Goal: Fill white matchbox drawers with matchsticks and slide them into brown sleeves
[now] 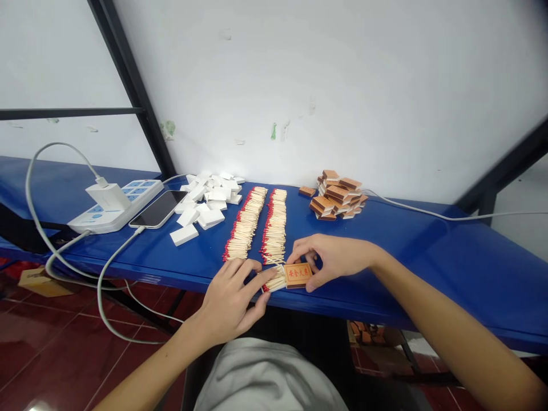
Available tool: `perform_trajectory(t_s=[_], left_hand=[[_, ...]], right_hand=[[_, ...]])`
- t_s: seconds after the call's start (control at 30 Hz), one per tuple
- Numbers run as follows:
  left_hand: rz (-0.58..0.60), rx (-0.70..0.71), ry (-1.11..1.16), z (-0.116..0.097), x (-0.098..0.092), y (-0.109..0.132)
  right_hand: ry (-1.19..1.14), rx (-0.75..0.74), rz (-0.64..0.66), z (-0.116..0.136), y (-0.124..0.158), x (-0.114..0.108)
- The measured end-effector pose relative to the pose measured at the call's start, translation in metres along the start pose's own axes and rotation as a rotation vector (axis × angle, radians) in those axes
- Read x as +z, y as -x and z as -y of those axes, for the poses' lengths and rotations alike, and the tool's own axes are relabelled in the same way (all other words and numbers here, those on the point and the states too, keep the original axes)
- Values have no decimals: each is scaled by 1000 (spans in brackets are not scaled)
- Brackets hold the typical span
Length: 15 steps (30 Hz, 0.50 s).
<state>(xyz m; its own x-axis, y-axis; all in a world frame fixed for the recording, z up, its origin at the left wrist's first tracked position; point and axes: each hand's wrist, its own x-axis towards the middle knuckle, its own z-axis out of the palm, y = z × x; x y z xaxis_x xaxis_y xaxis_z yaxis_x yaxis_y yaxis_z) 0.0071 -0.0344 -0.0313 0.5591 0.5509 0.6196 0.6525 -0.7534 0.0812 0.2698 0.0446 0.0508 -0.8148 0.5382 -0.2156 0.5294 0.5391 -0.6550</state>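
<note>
At the table's front edge, my left hand grips a white matchbox tray filled with red-tipped matches, thumb and fingers on its left end. My right hand closes around an orange-brown matchbox sleeve with red characters on top. The tray's right end meets the sleeve's left opening; how far it reaches inside is hidden. Just beyond my hands, two long rows of matches, a left row and a right row, lie on the blue table.
White trays are heaped at the back left, and matchboxes in sleeves are piled at the back right. A phone and a power strip with cables lie at the left. Cardboard boxes stand below on the red floor.
</note>
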Motion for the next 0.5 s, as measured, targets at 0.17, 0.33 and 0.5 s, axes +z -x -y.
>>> perform_trajectory(t_s=[0.17,0.33,0.5], left_hand=[[43,3,11,1,-1,1],[68,0,15,1,-3,0],[46,2,23,3,-1,2]], right_hand=[[6,8,-60,-2,-2,2],[13,-22,-68,1,-1,1],[35,-44,-59,0,0,0]])
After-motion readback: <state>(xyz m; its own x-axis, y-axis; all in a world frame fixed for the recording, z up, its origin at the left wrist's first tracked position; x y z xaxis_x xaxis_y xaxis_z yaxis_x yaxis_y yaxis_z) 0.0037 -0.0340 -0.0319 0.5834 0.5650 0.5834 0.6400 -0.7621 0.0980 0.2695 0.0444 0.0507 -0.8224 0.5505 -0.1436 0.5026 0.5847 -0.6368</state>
